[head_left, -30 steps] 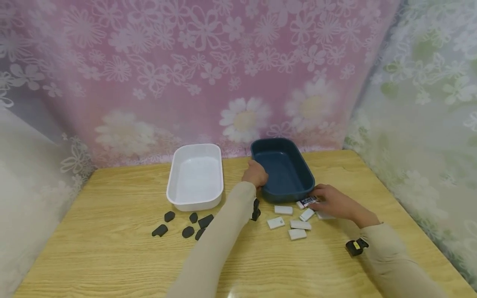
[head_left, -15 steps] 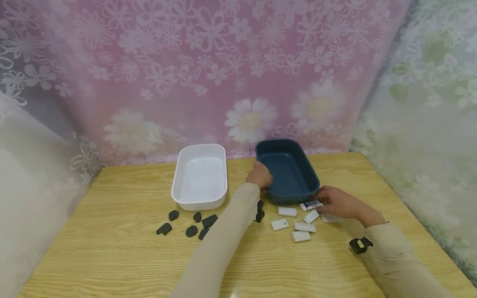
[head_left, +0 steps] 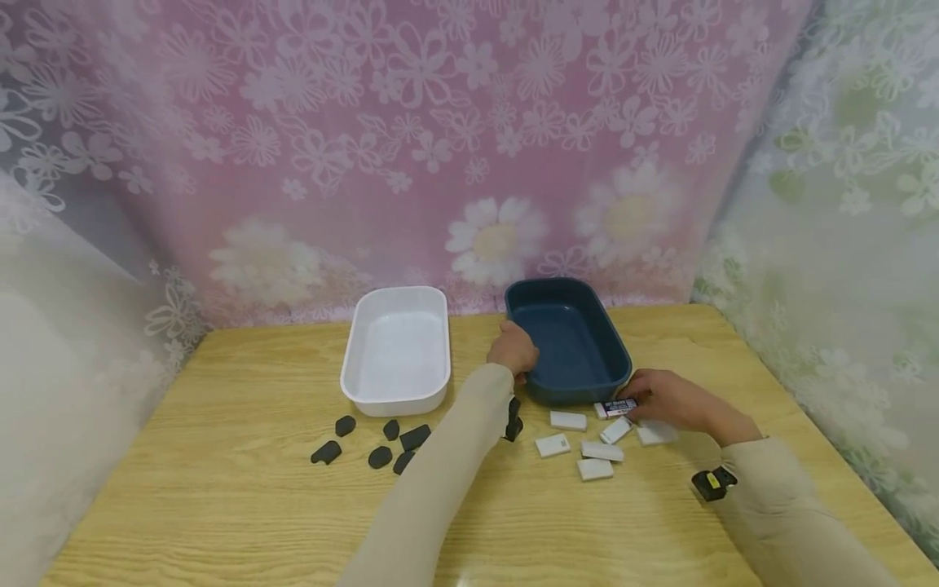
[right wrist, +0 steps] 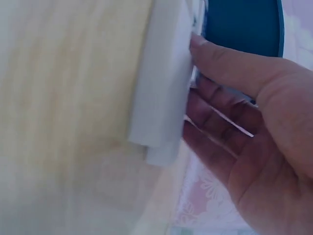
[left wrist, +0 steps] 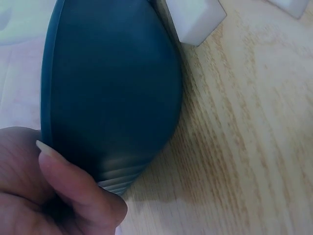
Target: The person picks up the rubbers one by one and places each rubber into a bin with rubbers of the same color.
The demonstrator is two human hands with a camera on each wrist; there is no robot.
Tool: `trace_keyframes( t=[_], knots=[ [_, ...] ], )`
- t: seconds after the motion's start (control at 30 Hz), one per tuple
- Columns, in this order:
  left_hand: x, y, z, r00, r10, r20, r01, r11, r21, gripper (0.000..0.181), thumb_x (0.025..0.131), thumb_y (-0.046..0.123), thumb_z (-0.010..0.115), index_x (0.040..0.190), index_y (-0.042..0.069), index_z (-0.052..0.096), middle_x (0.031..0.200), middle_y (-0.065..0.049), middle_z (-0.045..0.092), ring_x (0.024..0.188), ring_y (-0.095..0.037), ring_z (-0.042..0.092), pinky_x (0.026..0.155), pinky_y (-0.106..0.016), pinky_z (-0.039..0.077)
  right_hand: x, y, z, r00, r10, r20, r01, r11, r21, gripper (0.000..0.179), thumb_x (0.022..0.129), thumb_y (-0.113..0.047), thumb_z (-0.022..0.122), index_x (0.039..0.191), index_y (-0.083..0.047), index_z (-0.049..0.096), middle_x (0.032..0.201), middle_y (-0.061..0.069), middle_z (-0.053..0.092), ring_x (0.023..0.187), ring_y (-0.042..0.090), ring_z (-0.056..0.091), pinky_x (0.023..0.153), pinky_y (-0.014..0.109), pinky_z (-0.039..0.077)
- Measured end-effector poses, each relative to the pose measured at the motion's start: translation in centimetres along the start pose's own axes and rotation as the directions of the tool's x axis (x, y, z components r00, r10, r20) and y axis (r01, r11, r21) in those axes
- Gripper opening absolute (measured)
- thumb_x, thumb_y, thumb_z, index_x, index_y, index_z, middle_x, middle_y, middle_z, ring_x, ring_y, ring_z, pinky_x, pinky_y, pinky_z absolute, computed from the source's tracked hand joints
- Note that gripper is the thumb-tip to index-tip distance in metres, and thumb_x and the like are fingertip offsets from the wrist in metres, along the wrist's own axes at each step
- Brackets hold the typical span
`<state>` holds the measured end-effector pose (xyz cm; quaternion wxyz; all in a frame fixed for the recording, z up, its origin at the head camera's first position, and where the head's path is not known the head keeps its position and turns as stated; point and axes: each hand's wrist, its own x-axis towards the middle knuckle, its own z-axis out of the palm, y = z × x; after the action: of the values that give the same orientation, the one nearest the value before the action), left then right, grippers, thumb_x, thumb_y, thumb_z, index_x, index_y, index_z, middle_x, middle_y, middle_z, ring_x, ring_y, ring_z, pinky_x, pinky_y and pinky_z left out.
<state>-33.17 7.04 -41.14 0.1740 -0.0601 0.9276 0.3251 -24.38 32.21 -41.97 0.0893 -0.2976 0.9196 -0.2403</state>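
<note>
My left hand [head_left: 513,348] grips the near left part of the rim of a dark blue plastic basin [head_left: 565,350]. In the left wrist view the thumb [left wrist: 73,181] lies against the basin's outer wall. At the basin's front right corner my right hand [head_left: 671,399] pinches a white eraser with a dark printed label [head_left: 614,408], which lies close to the basin's base. Its thumb [right wrist: 230,63] shows in the right wrist view, partly behind white blocks [right wrist: 164,78]. Several plain white erasers [head_left: 568,421] lie loose just in front of the basin.
A white basin [head_left: 396,350] stands left of the blue one, near the back edge of the wooden table [head_left: 220,489]. In front of it lie several small black pieces [head_left: 379,457], some beside the left sleeve [head_left: 433,481]. A floral curtain [head_left: 367,163] hangs behind.
The head view has shifted slightly, so the scene sits a little further right and lower. Both hands keep nearly the same places at the basin and the labelled eraser.
</note>
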Motion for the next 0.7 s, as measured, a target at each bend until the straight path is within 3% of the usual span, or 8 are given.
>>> trace_keyframes(
  t=[0.2,0.33,0.53,0.7],
  knots=[
    [-0.5,-0.1,0.0,1.000,0.016,-0.015,-0.017,1.000,-0.011,0.061,0.096,0.027,0.057,0.140,0.003,0.022,0.065,-0.016,0.059,0.031,-0.016,0.047,0.039,-0.028,0.045,-0.8,0.5,0.7,0.995,-0.041,-0.094,0.041,0.999,-0.002,0.020,0.087,-0.015,0.071,0.106,-0.010,0.071,0.101,-0.001,0.061,0.087,0.016,0.058,0.071,0.033,0.048],
    [-0.3,0.1,0.1,1.000,0.021,-0.012,-0.021,1.000,0.004,0.062,0.096,0.027,0.057,0.140,0.003,0.021,0.064,-0.016,0.060,0.032,-0.017,0.049,0.041,-0.029,0.046,-1.7,0.0,0.7,0.984,-0.059,-0.165,0.050,0.997,-0.056,0.020,0.085,-0.013,0.073,0.105,-0.010,0.071,0.099,-0.004,0.060,0.083,0.010,0.057,0.069,0.032,0.049],
    [-0.6,0.2,-0.2,1.000,0.023,-0.020,-0.023,1.000,0.010,0.058,0.096,0.026,0.057,0.137,0.003,0.024,0.067,-0.017,0.060,0.036,-0.018,0.053,0.041,-0.028,0.046,-2.9,-1.3,-0.2,0.973,-0.076,-0.219,0.055,0.994,-0.099,0.024,0.084,-0.013,0.073,0.108,-0.011,0.071,0.099,-0.008,0.059,0.082,0.003,0.054,0.066,0.029,0.049],
    [-1.2,0.1,-0.5,0.998,0.038,-0.040,-0.036,0.998,0.058,0.055,0.095,0.028,0.057,0.133,0.001,0.027,0.073,-0.015,0.062,0.049,-0.021,0.058,0.048,-0.031,0.047,-3.2,-2.6,-1.3,0.963,-0.080,-0.257,0.048,0.990,-0.129,0.026,0.086,-0.013,0.072,0.111,-0.011,0.070,0.102,-0.007,0.059,0.083,0.007,0.057,0.064,0.027,0.048]
  ],
)
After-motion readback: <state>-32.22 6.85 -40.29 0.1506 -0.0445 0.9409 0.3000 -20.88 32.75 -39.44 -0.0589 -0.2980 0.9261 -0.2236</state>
